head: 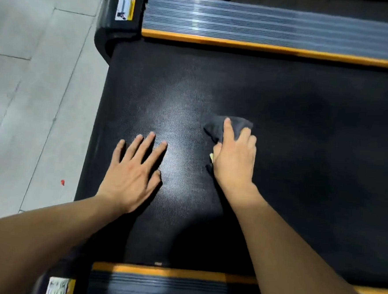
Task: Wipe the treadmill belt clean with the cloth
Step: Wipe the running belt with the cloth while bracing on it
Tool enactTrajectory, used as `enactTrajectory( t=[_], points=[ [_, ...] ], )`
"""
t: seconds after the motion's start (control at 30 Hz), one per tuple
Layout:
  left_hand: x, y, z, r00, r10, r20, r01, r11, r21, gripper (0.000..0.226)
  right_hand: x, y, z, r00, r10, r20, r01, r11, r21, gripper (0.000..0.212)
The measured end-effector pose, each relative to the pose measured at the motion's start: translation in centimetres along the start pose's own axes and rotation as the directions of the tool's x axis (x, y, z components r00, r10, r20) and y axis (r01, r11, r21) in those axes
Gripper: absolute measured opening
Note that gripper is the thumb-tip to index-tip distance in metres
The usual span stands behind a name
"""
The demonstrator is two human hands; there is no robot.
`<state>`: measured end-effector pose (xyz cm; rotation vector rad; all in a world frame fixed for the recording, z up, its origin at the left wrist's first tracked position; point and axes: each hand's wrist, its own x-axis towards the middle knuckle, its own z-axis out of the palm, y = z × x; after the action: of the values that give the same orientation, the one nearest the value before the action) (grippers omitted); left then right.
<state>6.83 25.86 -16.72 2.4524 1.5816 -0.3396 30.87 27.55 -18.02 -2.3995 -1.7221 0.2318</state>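
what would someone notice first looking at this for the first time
Two bare arms reach onto the black treadmill belt that fills the middle: the left hand lies flat with fingers spread, while the right hand grips a dark cloth against the belt. Next come the orange strips along the ribbed side rails at top and bottom, and the pale tiled floor at left.

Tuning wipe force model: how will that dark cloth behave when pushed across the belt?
Probably floppy: the cloth lies bunched and creased under the right hand. Likely light, since it shows no bulk of its own. It may drag and fold rather than glide, as the belt looks finely textured. The left hand rests flat on the belt.
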Motion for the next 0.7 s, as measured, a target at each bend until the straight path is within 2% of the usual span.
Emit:
enactTrajectory(
  t=[0.2, 0.33, 0.4, 0.47, 0.53, 0.63, 0.7],
  points=[
    [4.6, -2.6, -0.3, 0.994, -0.061, -0.093, 0.054, 0.996, -0.075, 0.069, 8.5, -1.7, 0.5, 0.999, -0.018, -0.036, 0.017, 0.999, -0.030, 0.059],
    [5.9, -3.5, 0.4, 0.988, -0.071, -0.139, 0.063, 0.996, -0.059, 0.069, 12.6, -2.3, 1.1, 0.997, -0.050, -0.062, 0.046, 0.997, -0.065, 0.057],
    [5.9, -3.5, 0.8, 0.984, -0.075, -0.160, 0.068, 0.997, -0.047, 0.069, 14.5, -2.3, 1.2, 0.991, -0.068, -0.117, 0.054, 0.992, -0.115, 0.058],
    [6.0, -3.4, 1.1, 0.981, -0.070, -0.181, 0.062, 0.997, -0.052, 0.070, 16.4, -1.6, 1.2, 0.977, -0.027, -0.210, -0.010, 0.985, -0.170, 0.063],
    [5.8, -3.2, 1.4, 0.981, -0.070, -0.183, 0.065, 0.997, -0.030, 0.072, 17.3, -1.0, 1.2, 0.966, 0.058, -0.252, -0.078, 0.994, -0.072, 0.064],
    [6.4, -3.2, 1.6, 0.980, -0.068, -0.187, 0.063, 0.997, -0.033, 0.072, 17.5, -0.9, 1.9, 0.970, 0.049, -0.238, -0.016, 0.990, 0.137, 0.056],
    [6.5, -3.4, 1.8, 0.982, -0.064, -0.175, 0.059, 0.998, -0.034, 0.072, 17.2, -1.5, 2.1, 0.969, 0.085, -0.233, -0.033, 0.975, 0.218, 0.053]
  ],
)
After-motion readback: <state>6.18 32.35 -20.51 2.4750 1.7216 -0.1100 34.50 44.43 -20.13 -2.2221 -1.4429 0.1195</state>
